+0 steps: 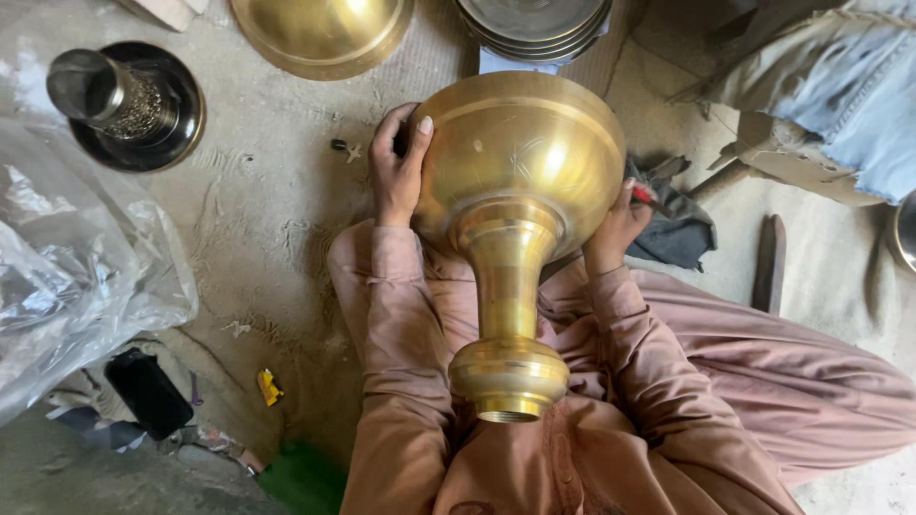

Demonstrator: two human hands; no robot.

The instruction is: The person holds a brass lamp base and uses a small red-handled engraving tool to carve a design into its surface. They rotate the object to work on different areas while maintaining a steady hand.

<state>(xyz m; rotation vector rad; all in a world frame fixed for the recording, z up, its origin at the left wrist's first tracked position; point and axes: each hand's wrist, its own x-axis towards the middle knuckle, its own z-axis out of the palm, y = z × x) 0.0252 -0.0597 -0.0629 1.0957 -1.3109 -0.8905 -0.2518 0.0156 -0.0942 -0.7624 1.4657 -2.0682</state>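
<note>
A large brass goblet-shaped vessel (515,191) lies tilted over my lap, its wide bowl away from me and its threaded stem end pointing at me. My left hand (396,167) presses against the left side of the bowl, fingers curled over its rim. Against the bowl's right side, my right hand (618,224) also pinches a small red-handled tool between its fingers. Faint engraved lines show on the bowl's surface. I sit on the ground in pinkish-brown clothes.
A brass bowl (324,33) and a stack of metal plates (534,24) lie ahead. A dark dish with a metal cup (129,100) sits far left, clear plastic sheeting (76,267) below it. A phone (148,391), a grey cloth (673,224) and another person's jeans-clad leg (840,86) are nearby.
</note>
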